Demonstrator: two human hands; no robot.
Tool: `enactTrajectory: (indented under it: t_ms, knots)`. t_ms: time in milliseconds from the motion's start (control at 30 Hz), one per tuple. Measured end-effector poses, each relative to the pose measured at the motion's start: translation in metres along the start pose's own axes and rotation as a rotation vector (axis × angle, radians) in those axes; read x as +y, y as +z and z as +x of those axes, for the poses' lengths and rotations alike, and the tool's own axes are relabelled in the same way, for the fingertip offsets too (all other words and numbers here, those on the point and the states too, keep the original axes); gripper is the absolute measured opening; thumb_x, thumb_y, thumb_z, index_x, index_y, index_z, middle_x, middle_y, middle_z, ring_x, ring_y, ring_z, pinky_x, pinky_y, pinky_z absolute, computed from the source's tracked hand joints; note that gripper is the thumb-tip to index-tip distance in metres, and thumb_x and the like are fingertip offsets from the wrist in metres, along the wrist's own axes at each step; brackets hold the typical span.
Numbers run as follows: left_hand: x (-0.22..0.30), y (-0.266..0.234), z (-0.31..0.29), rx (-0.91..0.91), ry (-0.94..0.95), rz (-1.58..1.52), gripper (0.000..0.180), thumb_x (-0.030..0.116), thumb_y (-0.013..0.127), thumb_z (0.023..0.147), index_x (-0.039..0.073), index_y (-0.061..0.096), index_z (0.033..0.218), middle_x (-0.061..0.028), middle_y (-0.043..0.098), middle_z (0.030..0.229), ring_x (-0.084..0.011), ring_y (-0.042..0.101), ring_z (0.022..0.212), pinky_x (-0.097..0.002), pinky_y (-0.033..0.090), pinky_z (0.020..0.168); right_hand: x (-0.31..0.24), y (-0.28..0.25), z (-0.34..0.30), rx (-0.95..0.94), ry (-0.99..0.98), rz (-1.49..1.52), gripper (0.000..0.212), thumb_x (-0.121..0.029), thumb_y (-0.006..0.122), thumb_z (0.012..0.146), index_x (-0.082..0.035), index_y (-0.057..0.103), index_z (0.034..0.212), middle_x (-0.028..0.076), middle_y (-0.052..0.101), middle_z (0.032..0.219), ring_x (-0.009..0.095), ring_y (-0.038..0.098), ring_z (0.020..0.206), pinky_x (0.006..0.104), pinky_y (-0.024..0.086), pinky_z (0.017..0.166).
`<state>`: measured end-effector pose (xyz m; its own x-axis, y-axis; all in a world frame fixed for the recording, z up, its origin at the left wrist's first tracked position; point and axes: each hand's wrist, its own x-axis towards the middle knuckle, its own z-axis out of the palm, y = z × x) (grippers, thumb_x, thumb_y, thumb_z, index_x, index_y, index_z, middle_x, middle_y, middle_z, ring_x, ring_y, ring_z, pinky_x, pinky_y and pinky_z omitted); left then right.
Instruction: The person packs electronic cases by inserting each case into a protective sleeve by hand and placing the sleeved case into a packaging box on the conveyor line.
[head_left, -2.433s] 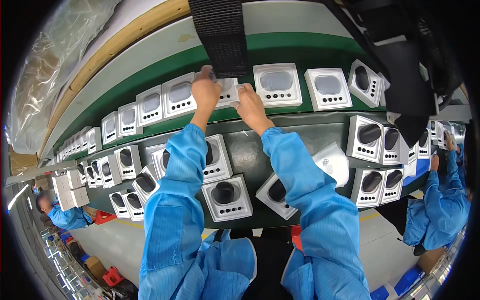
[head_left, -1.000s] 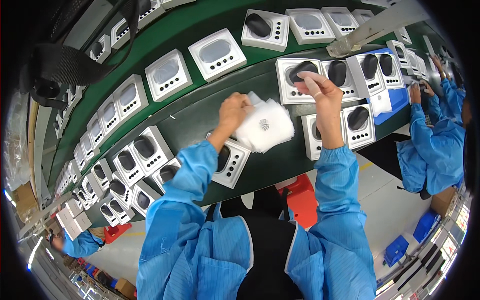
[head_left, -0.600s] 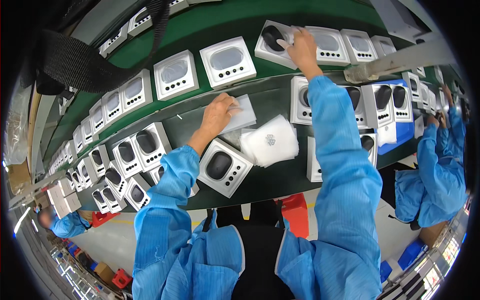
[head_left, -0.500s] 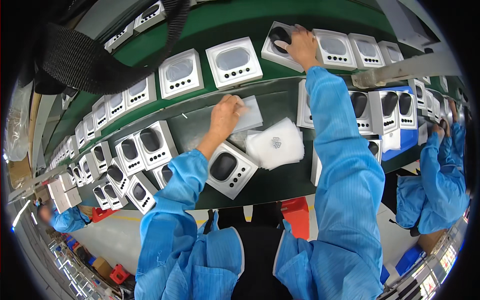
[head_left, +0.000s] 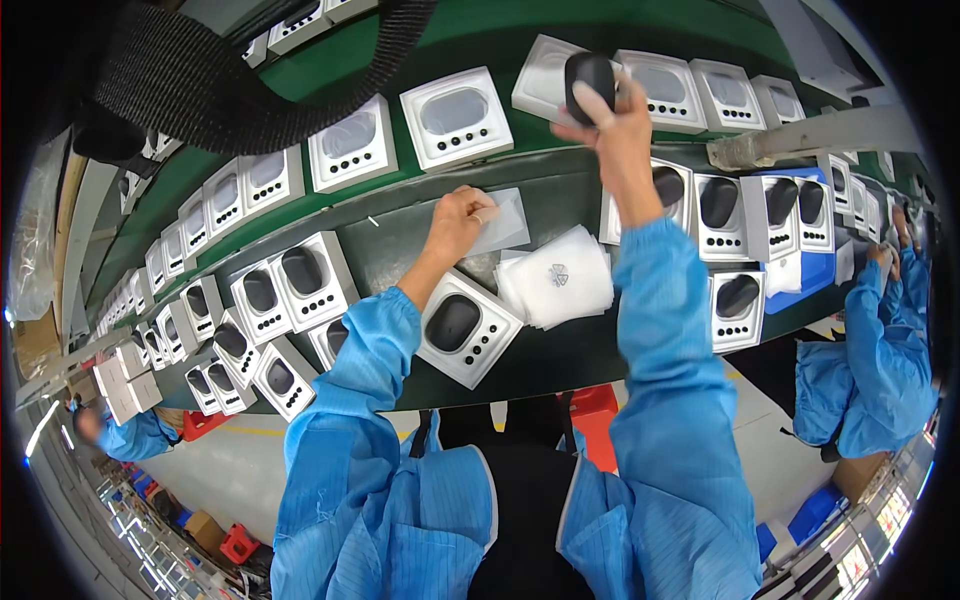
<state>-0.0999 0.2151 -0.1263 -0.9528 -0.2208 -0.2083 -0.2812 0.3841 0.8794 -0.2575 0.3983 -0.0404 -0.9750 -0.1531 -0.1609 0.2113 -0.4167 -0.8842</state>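
In my right hand (head_left: 627, 135) is a smooth black oval case (head_left: 588, 85), raised over an opened white box (head_left: 542, 80) on the far green belt. That box's tray shows a pale recess where the case would fit. My left hand (head_left: 455, 228) pinches the edge of a translucent plastic sleeve (head_left: 510, 215) lying on the dark table. Right of it is a stack of similar frosted sleeves (head_left: 570, 280). Below my left wrist, a tilted white box (head_left: 468, 330) holds a black oval case and a row of small black ear tips.
White boxes (head_left: 458, 118) with vacant trays line the far green belt (head_left: 560, 18). Filled boxes (head_left: 300, 280) crowd the left table. More boxes stand right, some on a blue tray (head_left: 818, 275). A grey bar (head_left: 790, 142) juts in; a co-worker in blue (head_left: 850, 370) sits right.
My right hand has lifted the black case out of the box on the far belt and drawn back slightly. The left hand keeps its pinch on the sleeve.
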Motion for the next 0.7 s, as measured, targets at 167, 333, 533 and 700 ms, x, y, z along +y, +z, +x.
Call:
enactTrajectory:
  t_ms: [167, 333, 533, 700]
  knots:
    - [0.007, -0.006, -0.005, -0.072, -0.058, -0.127, 0.003, -0.001, 0.068, 0.082, -0.002, 0.066, 0.083, -0.0017, 0.062, 0.074, -0.0082, 0.056, 0.065, -0.0246, 0.046, 0.059, 0.022, -0.024, -0.084, -0.001, 0.346, 0.096, 0.052, -0.011, 0.068, 0.087, -0.007, 0.048, 0.135, 0.012, 0.057, 0.119, 0.019, 0.061, 0.097, 0.0304, 0.056, 0.073]
    - [0.008, -0.006, -0.008, -0.107, -0.132, -0.185, 0.003, 0.002, 0.068, 0.083, 0.001, 0.066, 0.085, -0.0003, 0.062, 0.071, -0.0073, 0.055, 0.064, -0.0223, 0.045, 0.061, 0.059, -0.036, -0.111, -0.131, 0.121, -0.331, 0.054, -0.003, 0.067, 0.084, -0.006, 0.050, 0.134, 0.013, 0.056, 0.122, 0.018, 0.057, 0.106, 0.0314, 0.050, 0.086]
    - [0.009, -0.007, -0.009, -0.096, -0.157, -0.241, 0.004, 0.004, 0.069, 0.083, 0.002, 0.067, 0.085, -0.0006, 0.063, 0.073, -0.0076, 0.055, 0.066, -0.0229, 0.045, 0.062, 0.065, -0.034, -0.106, -0.036, -0.066, -0.744, 0.045, -0.005, 0.075, 0.075, -0.001, 0.060, 0.117, 0.016, 0.061, 0.111, 0.028, 0.061, 0.100, 0.0324, 0.048, 0.088]
    - [0.017, -0.008, -0.013, -0.097, -0.164, -0.233, 0.006, 0.004, 0.071, 0.082, 0.001, 0.067, 0.087, -0.0016, 0.065, 0.075, -0.0083, 0.057, 0.067, -0.0229, 0.047, 0.063, 0.069, -0.038, -0.106, -0.137, 0.056, -0.714, 0.046, -0.007, 0.078, 0.073, -0.001, 0.061, 0.116, 0.016, 0.064, 0.107, 0.028, 0.063, 0.095, 0.0319, 0.050, 0.083]
